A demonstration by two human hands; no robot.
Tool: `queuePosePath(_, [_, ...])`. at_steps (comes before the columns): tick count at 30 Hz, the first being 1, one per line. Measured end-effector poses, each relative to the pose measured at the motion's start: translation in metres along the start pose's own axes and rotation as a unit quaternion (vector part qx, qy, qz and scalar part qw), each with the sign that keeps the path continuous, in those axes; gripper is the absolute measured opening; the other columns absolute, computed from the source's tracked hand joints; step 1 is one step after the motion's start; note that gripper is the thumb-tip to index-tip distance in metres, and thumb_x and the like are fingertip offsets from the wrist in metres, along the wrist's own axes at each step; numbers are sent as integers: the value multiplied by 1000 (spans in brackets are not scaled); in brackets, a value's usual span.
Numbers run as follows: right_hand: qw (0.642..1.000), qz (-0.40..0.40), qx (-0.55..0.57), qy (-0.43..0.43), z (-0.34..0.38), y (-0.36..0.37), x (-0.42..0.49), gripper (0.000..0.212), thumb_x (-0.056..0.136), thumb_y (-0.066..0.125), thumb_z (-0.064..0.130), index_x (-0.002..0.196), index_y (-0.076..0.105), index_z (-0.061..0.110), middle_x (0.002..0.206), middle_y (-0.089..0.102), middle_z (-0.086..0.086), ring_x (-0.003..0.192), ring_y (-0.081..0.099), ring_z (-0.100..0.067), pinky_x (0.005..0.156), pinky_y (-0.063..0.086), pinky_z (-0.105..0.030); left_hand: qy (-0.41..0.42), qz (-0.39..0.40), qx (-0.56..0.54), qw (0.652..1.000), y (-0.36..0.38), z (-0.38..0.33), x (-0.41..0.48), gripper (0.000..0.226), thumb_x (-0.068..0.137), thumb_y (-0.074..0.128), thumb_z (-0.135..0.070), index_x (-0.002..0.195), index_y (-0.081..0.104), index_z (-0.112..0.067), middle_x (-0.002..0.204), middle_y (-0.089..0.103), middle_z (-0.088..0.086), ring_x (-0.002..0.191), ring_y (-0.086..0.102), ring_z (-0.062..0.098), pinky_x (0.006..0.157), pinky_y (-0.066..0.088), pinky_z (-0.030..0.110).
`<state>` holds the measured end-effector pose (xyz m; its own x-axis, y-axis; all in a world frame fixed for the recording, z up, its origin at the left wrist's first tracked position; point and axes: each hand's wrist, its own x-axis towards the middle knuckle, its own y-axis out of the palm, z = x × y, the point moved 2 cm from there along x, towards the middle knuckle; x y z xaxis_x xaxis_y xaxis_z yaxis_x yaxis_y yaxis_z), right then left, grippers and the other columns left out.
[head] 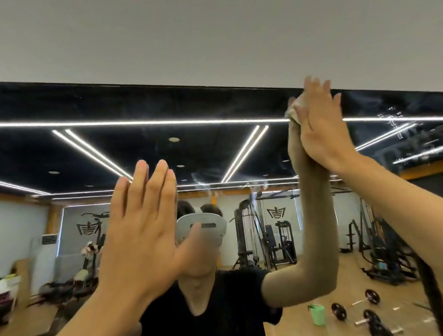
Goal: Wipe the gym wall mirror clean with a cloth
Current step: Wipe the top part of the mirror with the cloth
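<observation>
I see right hand (320, 128) at 1 o'clock, high by top edge of mirror (163, 145), fingers straight, flat palm pressing cloth (295, 108) onto glass, not curled round it. Cloth pale and bunched, showing at hand's 10 o'clock side, just under mirror's top edge. Left hand (142, 229) at 8 o'clock, fingers straight, relaxed, holding nothing; cannot tell if it touches glass. Reflected at 5 o'clock: green cup (318, 314), dumbbells (356, 311) on floor.

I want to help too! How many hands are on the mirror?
2. The left hand lies flat on the mirror, lower middle; the right hand presses the cloth near its top edge. None seems hidden.
</observation>
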<state>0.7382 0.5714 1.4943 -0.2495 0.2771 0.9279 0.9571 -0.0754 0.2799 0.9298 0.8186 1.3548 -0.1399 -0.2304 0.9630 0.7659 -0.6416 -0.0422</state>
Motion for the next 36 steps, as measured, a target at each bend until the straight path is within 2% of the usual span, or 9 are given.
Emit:
queuePosePath(1, [985,84,-132,-74,14,12,12,63,113,40,21,165,4,15,172,9,-1,156,-6,-2,123,-14,-22,0,1,-4,1000,0,0,0,89,95,40,-61,159,37,1,169,31,19,160,21,39,128,19,61])
queuePosePath(4, [985,142,-91,38,52,50,40,65,109,47,15,165,13,11,173,5,-16,160,-4,-32,128,-6,-45,1,2,-12,1000,1,0,0,91,95,40,-63,160,37,0,169,32,18,161,20,38,128,19,59])
queuePosePath(10, [965,205,-40,-156,164,114,46,69,104,55,14,164,21,14,172,9,-16,160,4,-31,129,1,-44,6,-9,-18,1000,3,5,0,92,95,41,-64,162,35,-1,172,27,15,162,18,35,129,16,57])
queuePosePath(14, [943,241,-56,-221,118,91,44,70,105,57,22,164,20,15,172,14,-14,160,5,-31,130,2,-43,11,-4,-19,1000,3,7,-1,91,94,42,-62,163,32,-3,173,25,14,162,16,33,129,18,59])
queuePosePath(22, [969,185,-163,-16,-24,-7,17,50,113,31,19,162,27,11,168,25,-12,159,11,-29,126,-2,-25,11,-7,-16,1000,1,5,0,89,95,41,-60,160,36,1,169,31,18,161,19,37,129,17,59])
queuePosePath(26, [997,15,45,63,5,10,12,52,116,22,23,165,8,14,172,12,-10,155,-7,-8,131,0,-37,13,4,-9,1000,-1,3,1,88,96,40,-59,159,38,2,168,32,21,160,21,41,128,18,61])
queuePosePath(28, [988,125,-86,-17,21,21,19,56,114,34,19,165,13,12,171,18,-16,155,-1,-9,130,5,-49,14,13,-5,1000,-2,4,1,87,96,40,-59,158,39,2,167,33,22,159,23,42,128,18,62])
queuePosePath(31, [983,167,-67,-40,27,34,22,55,111,41,20,162,26,7,168,25,-18,159,15,-33,129,9,-53,-1,27,-7,1000,-3,2,1,90,96,36,-64,159,38,1,166,31,23,159,21,42,127,17,64])
queuePosePath(36, [971,208,-90,-81,-7,17,32,51,113,39,30,162,28,21,169,25,-11,160,9,-28,130,2,-47,-6,3,-18,1000,-13,-43,23,93,88,44,-62,159,36,-3,163,31,23,156,23,43,127,15,66])
